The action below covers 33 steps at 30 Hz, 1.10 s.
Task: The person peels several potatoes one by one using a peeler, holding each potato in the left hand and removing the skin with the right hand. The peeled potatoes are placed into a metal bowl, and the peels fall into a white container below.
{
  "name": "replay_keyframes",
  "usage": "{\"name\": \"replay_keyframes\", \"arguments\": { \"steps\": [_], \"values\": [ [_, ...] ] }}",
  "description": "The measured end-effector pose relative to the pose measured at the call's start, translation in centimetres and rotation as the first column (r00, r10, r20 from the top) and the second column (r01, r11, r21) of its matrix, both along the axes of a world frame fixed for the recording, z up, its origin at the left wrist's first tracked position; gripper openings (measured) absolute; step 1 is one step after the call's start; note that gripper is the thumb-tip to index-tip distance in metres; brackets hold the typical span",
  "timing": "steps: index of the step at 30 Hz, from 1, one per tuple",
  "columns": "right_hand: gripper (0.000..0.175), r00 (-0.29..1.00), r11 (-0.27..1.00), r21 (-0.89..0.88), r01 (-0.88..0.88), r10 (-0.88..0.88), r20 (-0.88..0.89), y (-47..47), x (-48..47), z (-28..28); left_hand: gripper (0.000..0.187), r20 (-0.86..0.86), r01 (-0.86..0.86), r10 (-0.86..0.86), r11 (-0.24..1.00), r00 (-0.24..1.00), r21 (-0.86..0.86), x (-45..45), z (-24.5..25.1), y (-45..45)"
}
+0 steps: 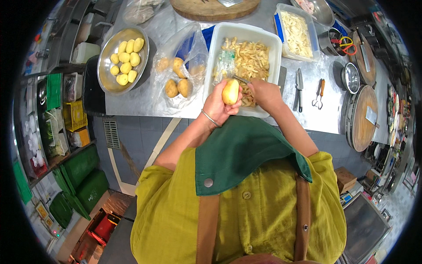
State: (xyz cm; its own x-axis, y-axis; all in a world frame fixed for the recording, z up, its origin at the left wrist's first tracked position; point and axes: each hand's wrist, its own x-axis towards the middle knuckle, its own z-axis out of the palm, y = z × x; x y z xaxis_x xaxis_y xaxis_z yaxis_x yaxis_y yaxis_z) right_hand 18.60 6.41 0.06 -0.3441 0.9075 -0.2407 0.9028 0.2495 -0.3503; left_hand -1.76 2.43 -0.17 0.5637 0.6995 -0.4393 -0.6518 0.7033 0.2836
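Note:
My left hand (219, 104) holds a peeled yellow potato (230, 92) above the near edge of a white plastic tub (275, 62). In my right hand (266, 94) is a metal peeler (241, 79), its head close to the potato's upper right side. Peelings (252, 57) lie in the tub, with a crumpled clear plastic bag at the left. To the left, an open clear bag holds several unpeeled potatoes (171, 88). Farther left, a steel bowl (102, 79) contains several peeled potatoes (124, 57).
Right of the tub lie a knife (299, 89) and a wooden-handled peeler (320, 94). A container of pale cut strips (296, 34) stands at the back right. Round chopping boards (364, 122) bear cleavers at the right. A thick round wooden board (214, 11) sits at the back.

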Motion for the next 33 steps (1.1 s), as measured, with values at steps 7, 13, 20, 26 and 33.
{"name": "replay_keyframes", "arguments": {
  "steps": [7, 13, 20, 26, 33],
  "values": [
    [0.014, 0.882, 0.954, 0.297, -0.028, 0.163, -0.442, -2.4, -0.3, 2.9, 0.057, -0.132, -0.184, 0.17, 0.978, 0.976, -0.097, -0.1, 0.8, 0.5],
    [0.012, 0.935, 0.948, 0.312, -0.064, 0.166, -0.315, -1.3, -0.1, 2.3, 0.056, -0.109, -0.125, 0.124, 0.992, 0.986, 0.003, -0.3, -0.1, 0.5],
    [0.01, 0.882, 0.967, 0.254, -0.014, 0.131, -0.453, -2.5, 0.0, 2.9, 0.041, -0.261, -0.284, 0.243, 0.949, 0.934, -0.133, 0.6, 0.3, 0.3],
    [0.018, 0.935, 0.968, 0.233, -0.09, 0.163, -0.314, -1.5, -0.7, 1.8, 0.042, -0.111, -0.148, 0.139, 0.985, 0.984, -0.085, 0.1, 0.1, 0.2],
    [0.019, 0.939, 0.982, 0.189, -0.006, 0.071, -0.336, -2.2, -0.1, 2.6, 0.047, -0.108, -0.156, 0.145, 0.981, 0.984, -0.111, -0.4, -0.2, 0.0]
  ]
}}
